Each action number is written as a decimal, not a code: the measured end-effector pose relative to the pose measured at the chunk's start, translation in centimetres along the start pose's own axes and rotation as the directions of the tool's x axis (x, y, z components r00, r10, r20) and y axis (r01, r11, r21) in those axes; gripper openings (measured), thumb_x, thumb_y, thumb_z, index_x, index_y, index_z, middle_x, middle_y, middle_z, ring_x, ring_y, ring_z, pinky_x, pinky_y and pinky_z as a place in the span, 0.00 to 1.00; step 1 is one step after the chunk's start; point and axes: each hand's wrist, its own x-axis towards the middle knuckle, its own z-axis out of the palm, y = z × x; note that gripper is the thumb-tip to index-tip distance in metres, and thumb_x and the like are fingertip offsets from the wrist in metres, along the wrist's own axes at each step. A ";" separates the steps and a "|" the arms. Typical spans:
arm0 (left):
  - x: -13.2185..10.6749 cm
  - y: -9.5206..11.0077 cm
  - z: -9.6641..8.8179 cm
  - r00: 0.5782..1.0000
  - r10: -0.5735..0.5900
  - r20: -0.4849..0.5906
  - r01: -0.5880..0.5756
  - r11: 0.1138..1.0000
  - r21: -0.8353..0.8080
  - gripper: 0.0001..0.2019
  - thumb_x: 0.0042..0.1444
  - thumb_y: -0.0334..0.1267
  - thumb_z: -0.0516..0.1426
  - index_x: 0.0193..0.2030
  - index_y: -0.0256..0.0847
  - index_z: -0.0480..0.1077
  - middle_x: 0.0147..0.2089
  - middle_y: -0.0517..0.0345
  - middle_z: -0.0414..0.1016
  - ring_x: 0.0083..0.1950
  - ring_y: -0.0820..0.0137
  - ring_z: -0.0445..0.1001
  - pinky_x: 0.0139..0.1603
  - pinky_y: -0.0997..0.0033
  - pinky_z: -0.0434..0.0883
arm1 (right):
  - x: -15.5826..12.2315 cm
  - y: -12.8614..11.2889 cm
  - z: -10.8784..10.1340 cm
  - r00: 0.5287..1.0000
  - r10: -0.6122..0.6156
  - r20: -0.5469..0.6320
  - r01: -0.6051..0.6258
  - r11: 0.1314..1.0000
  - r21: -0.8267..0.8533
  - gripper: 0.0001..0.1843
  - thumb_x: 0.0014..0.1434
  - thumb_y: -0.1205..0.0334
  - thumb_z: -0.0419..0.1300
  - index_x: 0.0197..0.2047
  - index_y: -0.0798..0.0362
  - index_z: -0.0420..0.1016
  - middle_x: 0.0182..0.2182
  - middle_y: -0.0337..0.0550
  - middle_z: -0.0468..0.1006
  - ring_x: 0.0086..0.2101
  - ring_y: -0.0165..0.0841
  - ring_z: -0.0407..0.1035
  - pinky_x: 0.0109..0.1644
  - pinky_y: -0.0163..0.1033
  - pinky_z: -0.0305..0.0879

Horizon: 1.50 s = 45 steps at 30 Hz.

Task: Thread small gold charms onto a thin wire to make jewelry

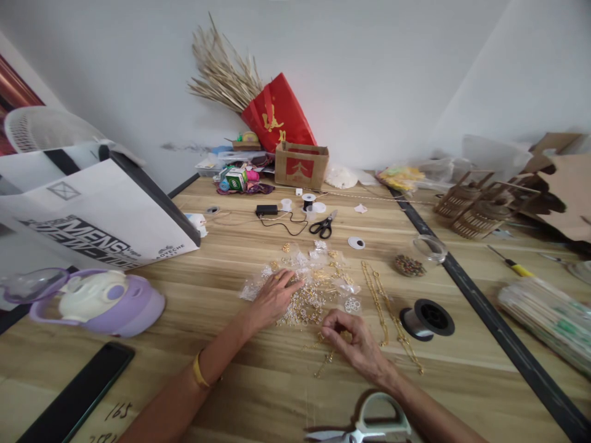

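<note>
Over jewellery [306, 306], left hand [275, 296] palm-down

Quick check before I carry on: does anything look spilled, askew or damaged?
The red bag leans sharply left, dried stalks jutting out. Many small shiny pieces lie loose in a heap by the left hand, outside the clear bags; perhaps deliberate. A dark smudge marks the wall.

- A wooden table [258, 394]
- Beads [307, 306] on it
- Black scissors [328, 221] behind the beads
- Spool [430, 318] right of the beads
- White scissors [356, 435] in front of the beads
</note>
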 end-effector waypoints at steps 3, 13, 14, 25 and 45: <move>0.4 -0.3 0.0 1.000 0.001 -0.014 -0.001 1.000 -0.017 0.25 0.54 0.22 0.46 0.59 0.40 0.61 0.56 0.47 0.66 0.61 0.63 0.60 0.62 0.56 0.60 | 0.0 -0.1 0.0 1.000 0.006 -0.001 -0.006 1.000 -0.003 0.15 0.61 0.54 0.53 0.28 0.54 0.66 0.23 0.39 0.67 0.26 0.29 0.62 0.30 0.34 0.59; 2.9 -2.6 0.5 0.996 -0.065 -0.065 0.066 0.998 0.011 0.19 0.56 0.26 0.48 0.54 0.36 0.64 0.54 0.47 0.70 0.59 0.62 0.64 0.61 0.58 0.62 | 0.0 0.3 -0.2 1.000 -0.003 0.006 0.003 1.000 -0.007 0.14 0.61 0.55 0.53 0.28 0.54 0.66 0.24 0.39 0.69 0.27 0.29 0.63 0.31 0.33 0.60; 3.0 -2.7 0.8 0.997 -0.060 -0.047 0.061 0.998 0.023 0.20 0.55 0.26 0.48 0.55 0.36 0.63 0.55 0.46 0.69 0.60 0.62 0.64 0.61 0.58 0.62 | 0.0 0.3 -0.2 1.000 -0.001 0.003 0.001 1.000 -0.007 0.14 0.61 0.55 0.53 0.28 0.54 0.66 0.24 0.39 0.69 0.27 0.29 0.63 0.31 0.33 0.60; 1.7 -2.8 0.8 0.999 -0.019 -0.043 0.020 0.999 0.037 0.23 0.52 0.22 0.47 0.56 0.34 0.64 0.56 0.45 0.71 0.60 0.62 0.64 0.61 0.56 0.62 | 0.1 0.2 -0.2 1.000 -0.002 0.004 0.002 1.000 0.013 0.12 0.61 0.58 0.53 0.28 0.54 0.66 0.23 0.38 0.68 0.26 0.28 0.63 0.31 0.33 0.60; 2.4 -2.5 0.9 0.994 -0.024 -0.105 0.025 1.000 0.006 0.22 0.49 0.19 0.48 0.49 0.37 0.69 0.55 0.46 0.65 0.61 0.60 0.58 0.61 0.54 0.62 | 0.0 0.1 -0.3 1.000 -0.006 -0.001 0.006 1.000 0.011 0.12 0.61 0.57 0.53 0.29 0.54 0.67 0.24 0.38 0.68 0.27 0.28 0.63 0.31 0.33 0.58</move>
